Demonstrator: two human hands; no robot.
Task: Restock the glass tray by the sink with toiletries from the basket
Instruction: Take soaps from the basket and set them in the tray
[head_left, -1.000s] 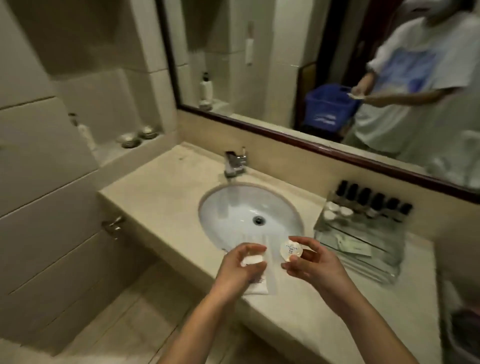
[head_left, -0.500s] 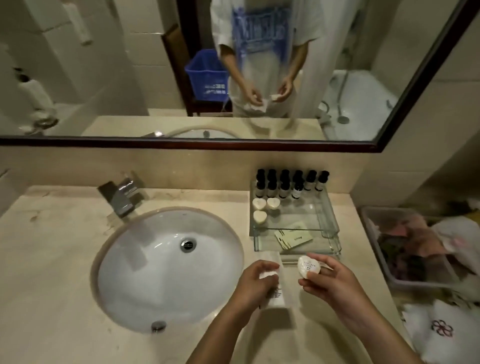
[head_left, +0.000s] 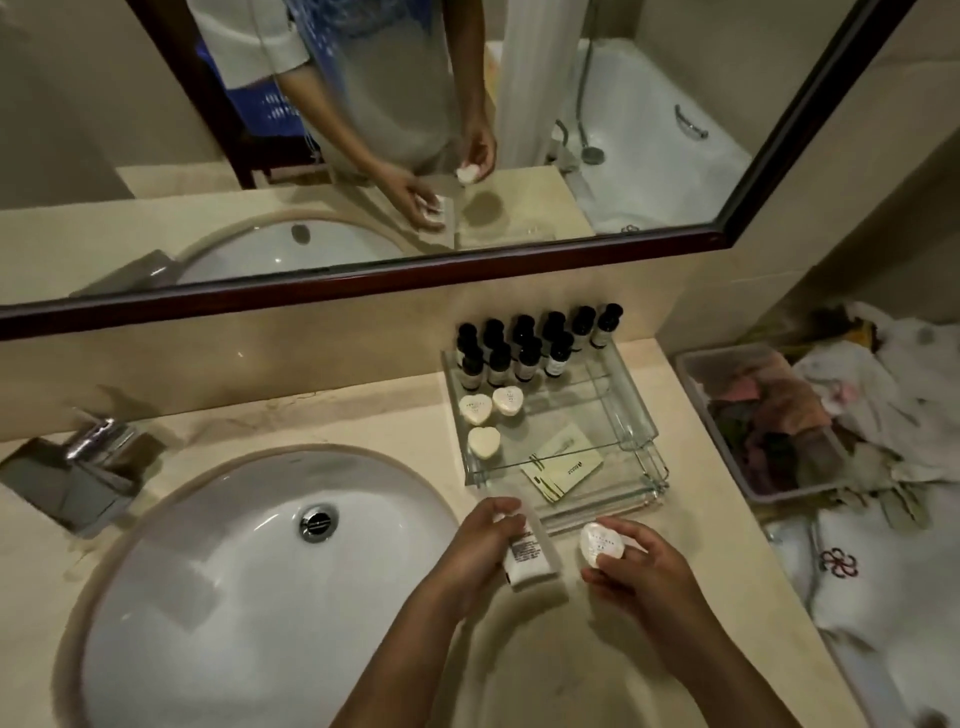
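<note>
A wrapped heart-shaped soap (head_left: 602, 544) is being pinched by the right hand (head_left: 652, 574); a white tube (head_left: 531, 561), long axis running twelve to six, is being gripped by the left hand (head_left: 475, 553). The glass tray (head_left: 587, 410) is lying just beyond at twelve o'clock, its soaps (head_left: 483, 441) at eleven. The tube's cap is being hidden by fingers.

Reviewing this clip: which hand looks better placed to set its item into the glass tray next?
Right, probably. The right hand pinches a heart soap in its fingertips beside the near edge of the glass tray; the left hand grips a white tube, fingers wrapped over it.
</note>
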